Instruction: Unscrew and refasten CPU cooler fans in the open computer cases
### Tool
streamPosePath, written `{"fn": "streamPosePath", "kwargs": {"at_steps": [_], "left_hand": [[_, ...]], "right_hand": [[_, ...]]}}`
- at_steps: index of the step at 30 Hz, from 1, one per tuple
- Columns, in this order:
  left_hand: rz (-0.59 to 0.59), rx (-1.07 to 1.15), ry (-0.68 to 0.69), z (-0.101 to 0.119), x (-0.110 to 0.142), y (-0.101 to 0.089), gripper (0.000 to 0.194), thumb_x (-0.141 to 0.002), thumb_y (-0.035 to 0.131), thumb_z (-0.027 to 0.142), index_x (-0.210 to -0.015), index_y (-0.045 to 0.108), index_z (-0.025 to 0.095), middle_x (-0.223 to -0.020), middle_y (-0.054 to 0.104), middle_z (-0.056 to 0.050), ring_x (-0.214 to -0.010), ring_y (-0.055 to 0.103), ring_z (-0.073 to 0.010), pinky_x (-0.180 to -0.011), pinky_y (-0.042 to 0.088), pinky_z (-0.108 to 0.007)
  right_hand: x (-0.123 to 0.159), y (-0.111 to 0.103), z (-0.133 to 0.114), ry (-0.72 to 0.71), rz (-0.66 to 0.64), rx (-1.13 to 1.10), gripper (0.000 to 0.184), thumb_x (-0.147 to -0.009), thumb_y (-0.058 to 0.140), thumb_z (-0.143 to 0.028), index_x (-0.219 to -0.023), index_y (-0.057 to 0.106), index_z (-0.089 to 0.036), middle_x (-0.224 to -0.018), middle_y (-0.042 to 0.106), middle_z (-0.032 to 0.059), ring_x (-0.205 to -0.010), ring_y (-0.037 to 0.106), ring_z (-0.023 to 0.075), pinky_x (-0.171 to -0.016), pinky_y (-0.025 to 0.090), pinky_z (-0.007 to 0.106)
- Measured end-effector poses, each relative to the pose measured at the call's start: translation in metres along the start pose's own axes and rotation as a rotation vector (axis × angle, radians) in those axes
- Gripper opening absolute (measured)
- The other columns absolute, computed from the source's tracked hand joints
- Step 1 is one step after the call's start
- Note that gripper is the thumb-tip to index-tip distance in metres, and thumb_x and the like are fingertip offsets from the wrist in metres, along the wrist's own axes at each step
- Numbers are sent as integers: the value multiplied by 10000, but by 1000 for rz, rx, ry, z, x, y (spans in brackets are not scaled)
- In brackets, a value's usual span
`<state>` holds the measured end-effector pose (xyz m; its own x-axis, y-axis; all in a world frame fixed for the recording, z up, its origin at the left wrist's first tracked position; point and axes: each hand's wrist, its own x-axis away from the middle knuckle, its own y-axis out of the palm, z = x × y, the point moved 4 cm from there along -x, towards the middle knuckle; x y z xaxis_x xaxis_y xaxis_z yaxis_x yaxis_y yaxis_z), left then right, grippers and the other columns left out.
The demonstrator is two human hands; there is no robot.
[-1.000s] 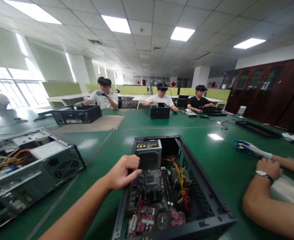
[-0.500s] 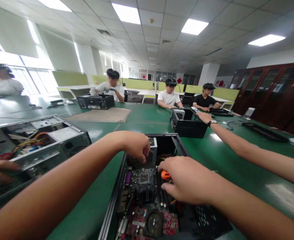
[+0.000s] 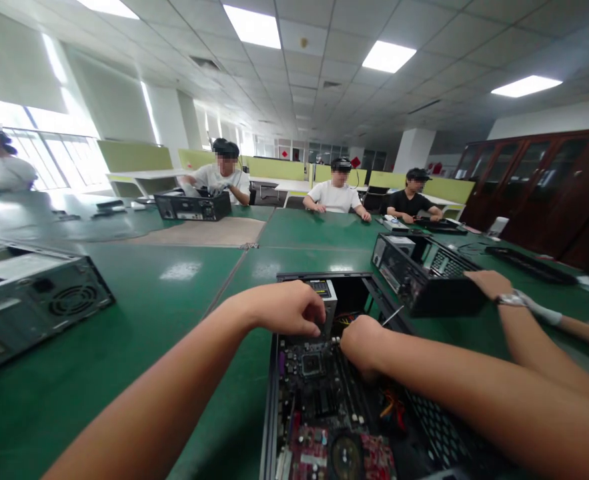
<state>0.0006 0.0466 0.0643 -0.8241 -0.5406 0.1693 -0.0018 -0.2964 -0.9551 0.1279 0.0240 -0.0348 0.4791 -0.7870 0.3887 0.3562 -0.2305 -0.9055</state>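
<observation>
An uncovered black computer case (image 3: 270, 400) lies before me, with a motherboard (image 3: 324, 400) and a red graphics card (image 3: 314, 453) showing inside. My left hand (image 3: 299, 310) hovers over the board beside the power supply (image 3: 330, 300), fingers curled down and closed; whatever they hold is too small or hidden. Over the right side of the board, my right hand (image 3: 367, 343) is closed in a fist. A thin metal screwdriver shaft (image 3: 393, 316) sticks out beyond it, while the handle is hidden by the hand. Coloured cables (image 3: 393, 408) lie below that wrist.
At right another person's hand (image 3: 491, 285) with a watch touches a second black case (image 3: 444, 297); a gloved hand (image 3: 541, 310) is beyond. A grey case (image 3: 39, 300) stands left. Across the green table (image 3: 174, 320), a co-worker (image 3: 224, 177) handles another case (image 3: 194, 205).
My view has shifted, with my case now further right. My right hand has turned, hiding the orange handle and showing the shaft. The other person's hand has left the grey case; the second black case has turned.
</observation>
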Motion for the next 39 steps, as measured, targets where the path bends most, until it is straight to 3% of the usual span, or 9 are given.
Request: {"fn": "streamPosePath", "kwargs": {"at_steps": [4, 9, 13, 17, 22, 25, 29, 33, 39], "left_hand": [[27, 17, -19, -4, 1, -1, 417, -740, 770, 323, -1137, 710, 211, -899, 758, -23, -781, 699, -196, -659, 516, -257], [100, 79, 24, -3, 3, 6, 902, -591, 883, 488, -1376, 531, 215, -1256, 681, -83, -1097, 662, -283, -948, 516, -366], [339, 99, 101, 10, 3, 1, 1096, -568, 894, 503, -1475, 369, 182, -1444, 510, -133, -1313, 508, -312, -1134, 389, -427], [464, 24, 139, 27, 6, -6, 1031, -627, 856, 421, -1483, 334, 178, -1411, 503, -130, -1317, 488, -305, -1147, 371, -441], [311, -78, 75, 32, -1, 1, 815, -623, 800, 354, -1352, 495, 155, -1284, 602, -117, -1177, 589, -290, -1070, 450, -398], [130, -210, 43, 31, -17, 21, 733, -578, 810, 370, -1236, 594, 131, -1183, 650, -135, -1064, 643, -312, -956, 529, -382], [-20, -346, -16, 29, -39, 49, 627, -534, 834, 433, -1064, 671, 138, -1033, 705, -139, -911, 691, -334, -822, 577, -397], [-15, -368, -85, 24, -49, 61, 626, -475, 866, 428, -1012, 680, 167, -983, 725, -124, -845, 707, -321, -784, 574, -390], [-60, -393, -75, 17, -56, 81, 700, -443, 903, 393, -1074, 685, 182, -1063, 734, -127, -949, 701, -329, -859, 558, -387]], "right_hand": [[27, -31, 14, -53, 122, -5, 474, -529, 870, -391, -920, 746, -151, -896, 748, 135, -832, 724, 308, -760, 566, 381], [62, -67, 52, -175, 483, -447, 676, -611, 809, -422, -1210, 639, -160, -1098, 722, 107, -957, 688, 274, -840, 541, 378], [74, -69, 71, -247, 636, -726, 690, -638, 805, -335, -1263, 593, -134, -1203, 683, 102, -1071, 645, 240, -972, 492, 376], [77, -58, 74, -237, 707, -864, 707, -630, 836, -370, -1248, 600, -121, -1220, 668, 114, -1111, 622, 251, -1000, 472, 395], [90, -51, 86, -113, 803, -954, 673, -768, 713, -342, -1379, 490, -169, -1224, 598, 85, -1104, 571, 233, -984, 447, 403], [101, -53, 93, -49, 787, -1026, 486, -839, 487, -188, -1324, 519, -183, -1043, 591, 42, -957, 569, 191, -879, 461, 358], [119, -64, 80, -112, 830, -892, 380, -934, 514, -291, -1303, 567, -216, -950, 616, 21, -855, 568, 174, -825, 460, 342], [138, -74, 60, -164, 990, -700, 319, -929, 609, -319, -1238, 652, -253, -1024, 631, 38, -936, 581, 180, -889, 458, 358], [139, -76, 52, -208, 1057, -760, 352, -900, 682, -331, -1248, 676, -274, -945, 574, 11, -859, 569, 141, -802, 477, 295]]}}
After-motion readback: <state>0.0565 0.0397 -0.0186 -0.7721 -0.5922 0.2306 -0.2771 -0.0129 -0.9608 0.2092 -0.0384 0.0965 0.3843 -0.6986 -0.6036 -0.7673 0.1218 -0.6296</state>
